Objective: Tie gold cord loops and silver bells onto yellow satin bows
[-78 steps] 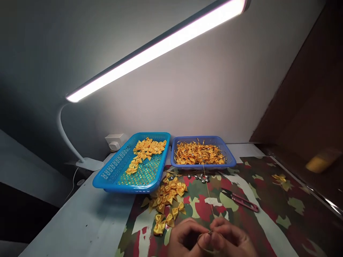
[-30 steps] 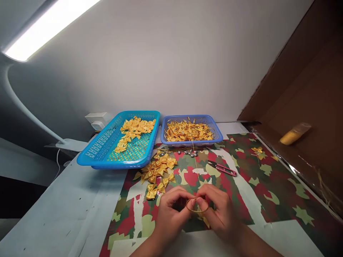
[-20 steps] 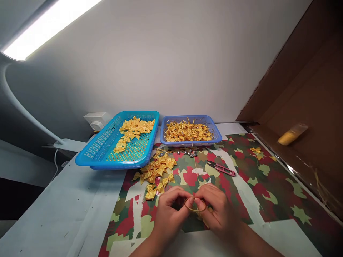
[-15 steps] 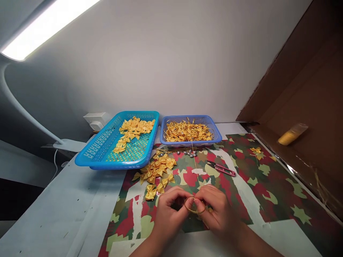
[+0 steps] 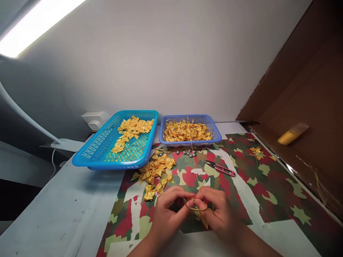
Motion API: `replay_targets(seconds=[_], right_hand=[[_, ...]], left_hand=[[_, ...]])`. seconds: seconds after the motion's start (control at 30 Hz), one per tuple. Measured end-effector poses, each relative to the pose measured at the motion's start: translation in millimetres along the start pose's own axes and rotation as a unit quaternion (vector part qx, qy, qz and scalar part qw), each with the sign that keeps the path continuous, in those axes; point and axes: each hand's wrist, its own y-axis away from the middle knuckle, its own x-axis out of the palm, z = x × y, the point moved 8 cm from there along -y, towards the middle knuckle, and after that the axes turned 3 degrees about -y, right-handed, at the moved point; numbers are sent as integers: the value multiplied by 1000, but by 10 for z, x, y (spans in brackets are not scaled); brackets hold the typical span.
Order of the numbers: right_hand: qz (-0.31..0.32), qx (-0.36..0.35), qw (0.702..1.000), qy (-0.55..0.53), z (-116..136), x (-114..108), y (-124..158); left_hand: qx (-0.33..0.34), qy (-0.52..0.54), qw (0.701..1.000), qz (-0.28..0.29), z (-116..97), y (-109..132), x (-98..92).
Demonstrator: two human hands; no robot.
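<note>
Close together over the front of the camouflage-patterned sheet, my left hand (image 5: 171, 208) and my right hand (image 5: 214, 205) both pinch a gold cord (image 5: 199, 210), which forms a loop between the fingertips. A thin gold thread (image 5: 194, 164) runs from my fingers up to the back basket. Below the loop, partly hidden by my right hand, hangs a yellow piece (image 5: 205, 220) that looks like a ribbon bow. Loose yellow ribbon bows (image 5: 158, 167) lie in a pile just beyond my left hand.
A blue basket (image 5: 80, 161) with bows stands at the left, a purple basket (image 5: 160, 137) of corded bows at the back. Small silver bells (image 5: 190, 153) and pink thread snips (image 5: 225, 170) lie ahead. One bow (image 5: 255, 150) is at the right, near a cardboard wall (image 5: 302, 92).
The gold loop has shifted slightly right and tilted between my fingertips. More of the yellow piece shows beneath it. Both hands stay almost in place, and the view has moved a little.
</note>
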Motion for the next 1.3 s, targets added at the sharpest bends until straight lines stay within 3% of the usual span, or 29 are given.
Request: replay_targets(seconds=[0.1,0.2,0.3,0.37,0.73,0.9,1.07,1.3], right_hand=[[26,97,992,-79,-142,31,18],[55,168,964,-197,-234,114,45],[72,207,934,-283,-262,193,61],[69,207,930,-295,-254,200,51],[61,181,945,-265,-255,137,56],[13,151,973,-174,-222,21,30],[-22,155,980,-125,-214,-42,18],[-28,169,977,-123,-236,-58,22]], left_hand=[[72,-22,997,2,-123,11,-17],[133,-49,990,3,-222,43,-24],[164,-69,984,1,-267,66,-25],[173,-75,982,-3,-277,72,-27],[171,-75,982,-6,-282,85,-21],[127,-65,989,-24,-219,41,-61],[84,-67,993,-45,-158,4,-121],[133,-84,987,-22,-236,43,-57]])
